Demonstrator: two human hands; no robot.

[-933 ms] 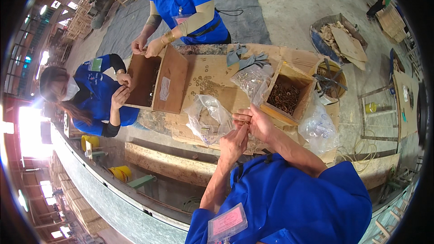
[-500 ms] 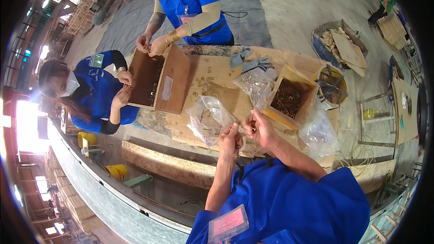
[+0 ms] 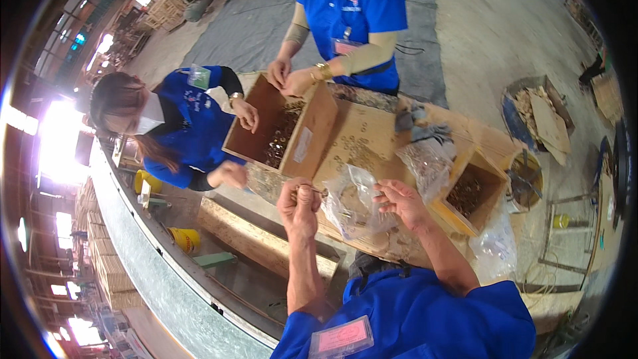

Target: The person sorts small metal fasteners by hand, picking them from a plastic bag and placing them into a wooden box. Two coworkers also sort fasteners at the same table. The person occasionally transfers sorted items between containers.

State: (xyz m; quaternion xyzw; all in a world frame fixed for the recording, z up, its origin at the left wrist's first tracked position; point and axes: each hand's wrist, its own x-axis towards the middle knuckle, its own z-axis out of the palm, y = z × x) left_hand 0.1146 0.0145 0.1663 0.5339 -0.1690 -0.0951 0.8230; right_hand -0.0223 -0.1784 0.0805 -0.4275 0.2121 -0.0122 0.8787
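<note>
Raised over the table's near edge, my left hand point(image 3: 299, 211) pinches a small metal bolt point(image 3: 318, 191) between thumb and fingers; its far end points toward the plastic bag. My right hand point(image 3: 404, 205) is held apart from it, fingers stretched and partly spread, with nothing visible in them. Between and beyond my hands lies a clear plastic bag point(image 3: 352, 216) with its mouth open. Many small washers point(image 3: 355, 151) are scattered on the wooden tabletop point(image 3: 375, 123). Close to my right hand stands a wooden box point(image 3: 453, 218) with many brownish bolts inside.
Two people in blue shirts point(image 3: 355, 10) work over a larger wooden box point(image 3: 318, 134) holding metal pieces. Grey gloves point(image 3: 425, 131) and another plastic bag point(image 3: 426, 166) lie toward the right. A bucket point(image 3: 525, 183) stands beyond the small box. A long plank point(image 3: 249, 229) runs at lower left.
My hands have separated: the left moved leftward with the bolt, the right opened and moved slightly right. The view has shifted. The person at left has drawn one hand back from the large box.
</note>
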